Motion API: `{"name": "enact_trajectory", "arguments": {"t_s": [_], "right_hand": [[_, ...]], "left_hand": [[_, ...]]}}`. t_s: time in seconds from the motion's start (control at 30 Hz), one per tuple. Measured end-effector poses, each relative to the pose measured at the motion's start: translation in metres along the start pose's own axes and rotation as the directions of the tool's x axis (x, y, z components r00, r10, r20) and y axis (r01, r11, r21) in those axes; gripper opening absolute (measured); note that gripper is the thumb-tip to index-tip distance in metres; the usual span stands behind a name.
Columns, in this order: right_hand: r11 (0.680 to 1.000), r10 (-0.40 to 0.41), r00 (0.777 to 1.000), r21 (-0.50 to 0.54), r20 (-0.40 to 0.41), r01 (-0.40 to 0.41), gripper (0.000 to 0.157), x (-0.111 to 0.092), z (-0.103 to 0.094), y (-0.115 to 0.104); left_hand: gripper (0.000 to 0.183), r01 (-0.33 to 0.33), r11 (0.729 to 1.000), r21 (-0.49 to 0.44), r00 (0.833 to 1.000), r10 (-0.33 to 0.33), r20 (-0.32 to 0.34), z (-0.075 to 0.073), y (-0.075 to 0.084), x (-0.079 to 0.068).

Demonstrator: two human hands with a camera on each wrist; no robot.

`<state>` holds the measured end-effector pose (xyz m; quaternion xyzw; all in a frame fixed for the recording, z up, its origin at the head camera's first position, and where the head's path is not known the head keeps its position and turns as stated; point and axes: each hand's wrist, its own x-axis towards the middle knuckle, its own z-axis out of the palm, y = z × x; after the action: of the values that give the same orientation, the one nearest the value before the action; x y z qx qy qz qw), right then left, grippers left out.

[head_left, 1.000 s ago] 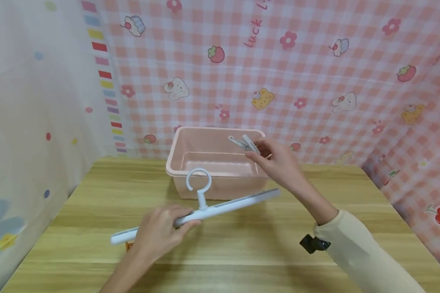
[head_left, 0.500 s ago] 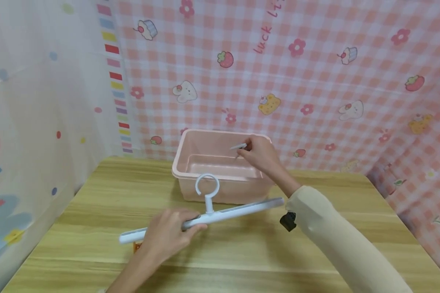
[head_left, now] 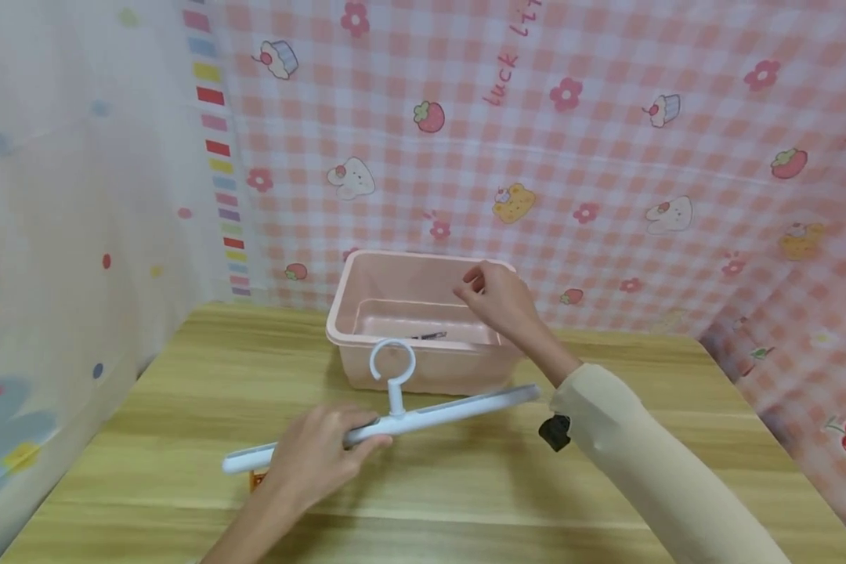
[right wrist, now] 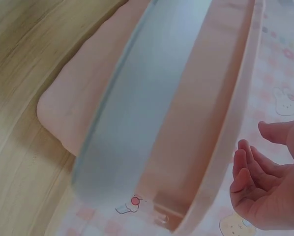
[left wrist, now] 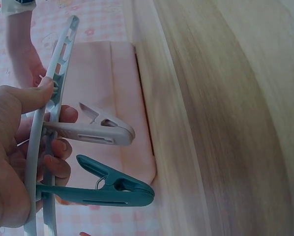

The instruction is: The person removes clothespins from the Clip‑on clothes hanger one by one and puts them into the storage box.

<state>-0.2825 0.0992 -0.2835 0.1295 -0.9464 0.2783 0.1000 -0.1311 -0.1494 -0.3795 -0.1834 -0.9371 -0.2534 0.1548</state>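
Observation:
My left hand (head_left: 317,454) grips a pale blue plastic hanger (head_left: 451,409) by its bar, hook upward, in front of a pink bin (head_left: 338,313). In the left wrist view, a pale grey clip (left wrist: 95,132) and a dark green clip (left wrist: 102,191) hang from the hanger. Part of an orange piece (head_left: 256,479) shows under the bar; the rest is hidden. Above the bin's right side, my right hand (head_left: 497,298) holds nothing, its fingers loosely bent. A small clip (head_left: 433,336) lies on the bin floor, partly hidden by the front rim.
The bin stands on a wood-grain table (head_left: 465,509), close to its back edge. Behind hangs a pink checked cloth (head_left: 395,172), and a pale patterned cloth (head_left: 77,258) hangs at the left. A black device (head_left: 554,432) sits at the right sleeve.
My right hand moved left over the bin and let go of the clip it held, which now lies inside. The left hand still grips the hanger in about the same place.

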Motion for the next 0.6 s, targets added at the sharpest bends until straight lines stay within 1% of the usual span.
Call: {"name": "enact_trajectory", "arguments": {"t_s": [0.17,0.27,0.33,0.43,0.53,0.6], "right_hand": [[0.998,-0.029,1.000,0.054,-0.002,0.029,0.037,-0.014,-0.009,0.001],[0.992,-0.072,0.997,0.101,-0.009,0.072,0.035,-0.026,-0.015,0.004],[0.985,-0.115,0.993,0.131,-0.016,0.116,0.033,-0.036,-0.021,0.007],[0.970,-0.176,0.984,0.164,-0.036,0.180,0.029,-0.054,-0.031,0.010],[0.956,-0.238,0.970,0.164,-0.049,0.243,0.029,-0.074,-0.039,0.012],[0.945,-0.287,0.957,0.155,-0.038,0.290,0.030,-0.087,-0.042,0.015]], "left_hand": [[0.017,-0.005,1.000,-0.010,1.000,0.005,-0.003,-0.001,0.001,-0.001],[0.018,0.000,1.000,-0.015,1.000,0.000,0.000,-0.001,0.002,-0.001],[0.020,0.005,1.000,-0.015,1.000,-0.005,-0.001,-0.002,0.003,-0.002],[0.021,0.006,1.000,-0.008,1.000,-0.006,-0.007,-0.004,0.003,-0.003],[0.022,0.002,1.000,0.000,1.000,-0.002,-0.019,-0.007,0.003,-0.004],[0.022,-0.002,1.000,-0.002,1.000,0.002,-0.029,-0.008,0.002,-0.006]]}}
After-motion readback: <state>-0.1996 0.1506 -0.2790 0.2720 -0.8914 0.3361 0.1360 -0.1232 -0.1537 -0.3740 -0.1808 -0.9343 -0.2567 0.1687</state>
